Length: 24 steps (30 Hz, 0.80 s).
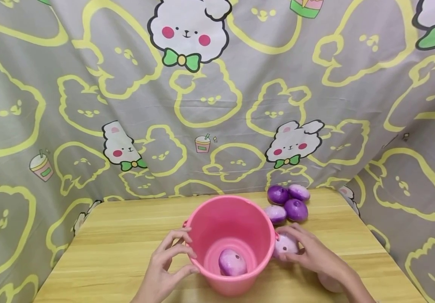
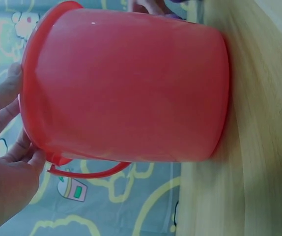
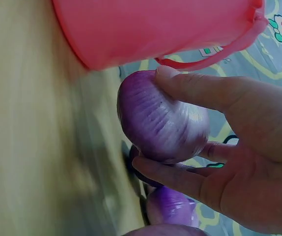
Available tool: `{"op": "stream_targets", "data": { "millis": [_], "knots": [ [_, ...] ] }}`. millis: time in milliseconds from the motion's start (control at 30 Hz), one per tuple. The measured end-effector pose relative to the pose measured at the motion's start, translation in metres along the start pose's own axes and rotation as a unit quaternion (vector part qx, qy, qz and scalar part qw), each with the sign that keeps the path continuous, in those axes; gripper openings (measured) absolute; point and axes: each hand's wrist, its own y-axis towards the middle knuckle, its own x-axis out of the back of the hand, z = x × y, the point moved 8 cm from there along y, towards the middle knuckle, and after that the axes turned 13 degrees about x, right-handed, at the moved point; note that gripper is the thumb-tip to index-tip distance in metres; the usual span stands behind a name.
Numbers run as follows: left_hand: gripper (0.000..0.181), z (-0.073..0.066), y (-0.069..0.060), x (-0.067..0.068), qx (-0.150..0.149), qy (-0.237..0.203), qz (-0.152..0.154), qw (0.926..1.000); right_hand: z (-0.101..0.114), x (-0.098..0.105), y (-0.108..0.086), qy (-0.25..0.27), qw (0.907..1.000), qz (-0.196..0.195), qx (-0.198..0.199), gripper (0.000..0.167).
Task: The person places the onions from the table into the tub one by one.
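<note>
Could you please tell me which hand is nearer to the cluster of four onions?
The right hand. It holds another onion just this side of the cluster; the left hand is farther off, at the left rim of the bucket.

Onion (image 1: 232,262) in bucket (image 1: 229,219), other onions (image 1: 296,210) right

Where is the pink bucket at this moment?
In the head view, the pink bucket stands low, near the middle, on the wooden table, between the left hand and the right hand.
</note>
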Motion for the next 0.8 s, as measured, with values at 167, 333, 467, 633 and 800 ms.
{"op": "stream_targets", "data": {
  "millis": [167,333,467,633,800],
  "knots": [
    [0.028,0.000,0.002,0.001,0.003,0.015,0.005,0.9999,0.000,0.010,0.001,0.005,1.0000,-0.004,-0.001,0.054],
    [0.032,0.002,0.003,0.004,0.018,0.021,0.013,0.9995,0.001,0.018,0.003,-0.032,0.9992,-0.013,0.017,0.055],
    [0.035,0.002,0.003,0.005,0.024,0.020,0.015,0.9994,0.004,0.024,0.005,-0.042,0.9987,-0.018,0.024,0.057],
    [0.035,0.003,0.002,0.004,0.025,0.016,0.016,0.9994,0.009,0.033,0.009,-0.047,0.9980,-0.024,0.034,0.058],
    [0.034,0.002,0.002,0.003,0.018,0.014,0.013,0.9996,0.009,0.043,0.010,-0.027,0.9988,-0.032,0.027,0.058]
  ]
}}
